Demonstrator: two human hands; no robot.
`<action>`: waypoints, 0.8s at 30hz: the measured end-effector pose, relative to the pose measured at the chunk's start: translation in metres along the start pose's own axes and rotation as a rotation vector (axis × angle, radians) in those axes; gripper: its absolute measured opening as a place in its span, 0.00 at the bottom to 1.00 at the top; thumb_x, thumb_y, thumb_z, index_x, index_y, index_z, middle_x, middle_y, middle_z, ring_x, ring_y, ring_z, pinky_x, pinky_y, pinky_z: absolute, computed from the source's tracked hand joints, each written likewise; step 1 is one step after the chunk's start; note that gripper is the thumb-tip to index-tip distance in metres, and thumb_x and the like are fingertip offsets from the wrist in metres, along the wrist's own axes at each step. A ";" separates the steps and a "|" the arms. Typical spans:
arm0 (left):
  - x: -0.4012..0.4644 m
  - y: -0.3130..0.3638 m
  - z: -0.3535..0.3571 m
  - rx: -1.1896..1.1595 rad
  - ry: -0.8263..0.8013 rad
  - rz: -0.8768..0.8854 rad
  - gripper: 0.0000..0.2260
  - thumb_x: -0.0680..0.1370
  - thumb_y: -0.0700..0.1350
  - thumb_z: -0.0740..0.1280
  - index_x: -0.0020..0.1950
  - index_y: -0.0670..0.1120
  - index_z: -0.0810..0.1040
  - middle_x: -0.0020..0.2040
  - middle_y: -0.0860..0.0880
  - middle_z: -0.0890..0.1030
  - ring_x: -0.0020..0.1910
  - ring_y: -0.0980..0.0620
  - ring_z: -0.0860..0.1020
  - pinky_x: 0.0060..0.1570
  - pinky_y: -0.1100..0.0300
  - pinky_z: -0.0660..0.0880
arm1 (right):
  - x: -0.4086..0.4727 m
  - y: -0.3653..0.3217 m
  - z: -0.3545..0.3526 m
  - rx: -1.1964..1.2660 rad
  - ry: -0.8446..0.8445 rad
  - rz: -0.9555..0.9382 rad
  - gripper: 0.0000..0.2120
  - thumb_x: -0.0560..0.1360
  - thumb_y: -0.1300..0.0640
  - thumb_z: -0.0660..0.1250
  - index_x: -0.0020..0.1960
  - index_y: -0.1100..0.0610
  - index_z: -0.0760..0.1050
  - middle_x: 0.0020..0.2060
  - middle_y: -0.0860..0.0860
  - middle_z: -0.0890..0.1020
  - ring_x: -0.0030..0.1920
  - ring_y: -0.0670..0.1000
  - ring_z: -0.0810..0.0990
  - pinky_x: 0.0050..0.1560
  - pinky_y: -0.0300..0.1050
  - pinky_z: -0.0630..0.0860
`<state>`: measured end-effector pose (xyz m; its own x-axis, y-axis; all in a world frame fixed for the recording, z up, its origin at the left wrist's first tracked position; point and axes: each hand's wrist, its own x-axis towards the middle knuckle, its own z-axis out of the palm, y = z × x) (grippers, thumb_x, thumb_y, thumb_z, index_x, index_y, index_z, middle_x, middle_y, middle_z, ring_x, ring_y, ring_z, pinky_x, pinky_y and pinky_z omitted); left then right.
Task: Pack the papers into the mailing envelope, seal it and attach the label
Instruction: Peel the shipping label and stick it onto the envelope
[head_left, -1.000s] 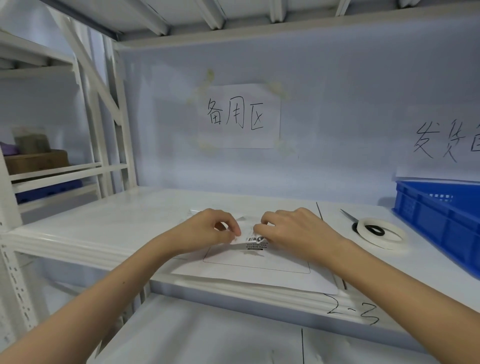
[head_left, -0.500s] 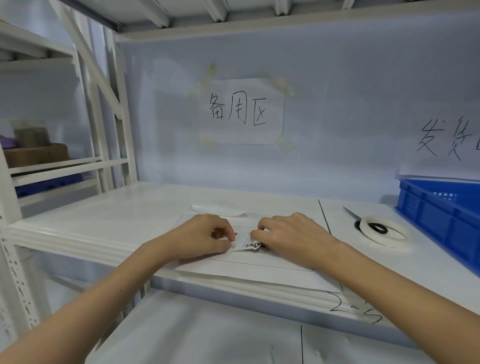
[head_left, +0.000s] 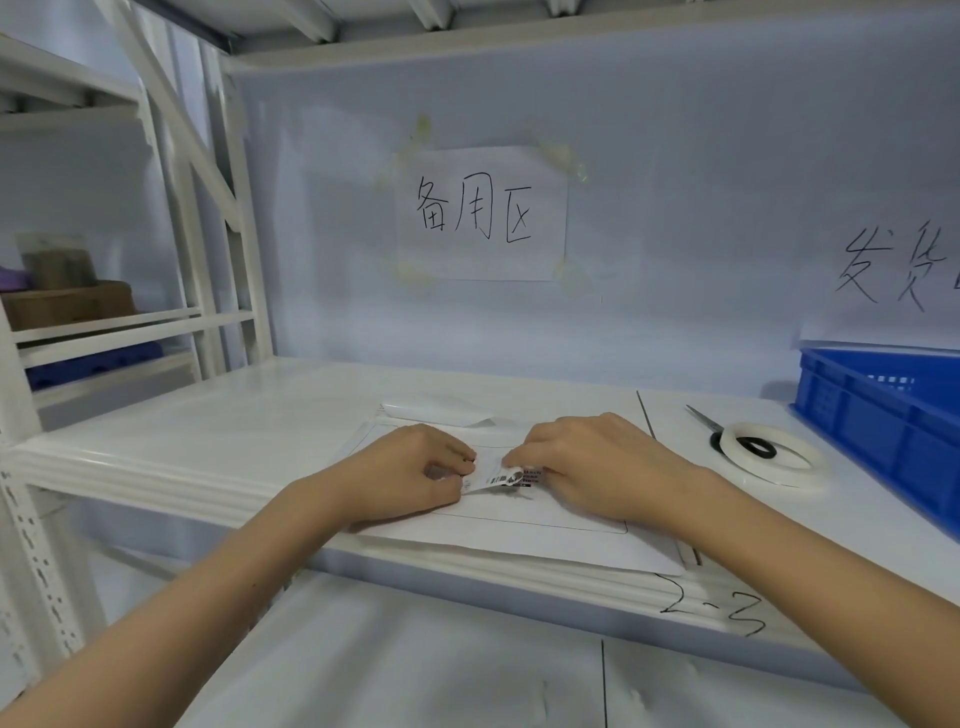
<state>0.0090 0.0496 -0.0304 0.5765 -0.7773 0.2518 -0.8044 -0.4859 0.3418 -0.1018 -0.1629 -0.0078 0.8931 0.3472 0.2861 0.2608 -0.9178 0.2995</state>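
A white mailing envelope (head_left: 545, 540) lies flat at the front edge of the white shelf (head_left: 208, 431). Just above it I hold a small white label (head_left: 501, 475) with black print and a barcode. My left hand (head_left: 410, 473) pinches the label's left edge with curled fingers. My right hand (head_left: 597, 467) pinches its right side, covering part of the print. The label sits low over the envelope's middle; whether it touches the surface is hidden by my fingers. A loose white strip (head_left: 436, 413) lies just behind the envelope.
A roll of white tape (head_left: 774, 460) lies on black-handled scissors (head_left: 727, 434) to the right. A blue plastic crate (head_left: 883, 421) stands at the far right. Handwritten paper signs (head_left: 483, 213) hang on the back wall. Shelf uprights (head_left: 228, 234) stand at the left.
Both hands have stayed on the label over the envelope, fingers shifting slightly along its edges. My head has tilted a little, moving the view.
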 end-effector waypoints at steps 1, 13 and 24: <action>0.000 0.000 0.000 -0.005 0.002 -0.017 0.13 0.77 0.45 0.66 0.59 0.51 0.84 0.62 0.61 0.79 0.60 0.63 0.75 0.63 0.69 0.69 | -0.001 0.000 -0.001 0.105 -0.051 0.062 0.21 0.79 0.56 0.54 0.67 0.40 0.72 0.62 0.40 0.76 0.61 0.47 0.74 0.55 0.49 0.74; -0.005 -0.001 0.008 -0.136 0.062 -0.118 0.13 0.75 0.46 0.64 0.57 0.54 0.82 0.56 0.61 0.82 0.55 0.60 0.79 0.61 0.55 0.74 | 0.035 -0.016 0.002 0.454 -0.132 0.370 0.20 0.72 0.36 0.67 0.43 0.55 0.76 0.44 0.47 0.75 0.50 0.50 0.70 0.45 0.47 0.69; -0.006 -0.003 0.010 -0.156 0.058 -0.153 0.12 0.75 0.50 0.65 0.57 0.56 0.82 0.56 0.61 0.82 0.56 0.57 0.79 0.62 0.53 0.74 | 0.025 -0.003 0.026 0.533 -0.218 0.501 0.29 0.72 0.32 0.62 0.69 0.39 0.62 0.56 0.49 0.65 0.62 0.52 0.61 0.54 0.49 0.56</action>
<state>0.0065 0.0523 -0.0422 0.7014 -0.6725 0.2363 -0.6772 -0.5252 0.5153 -0.0708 -0.1562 -0.0249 0.9889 -0.1309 0.0697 -0.1028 -0.9437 -0.3144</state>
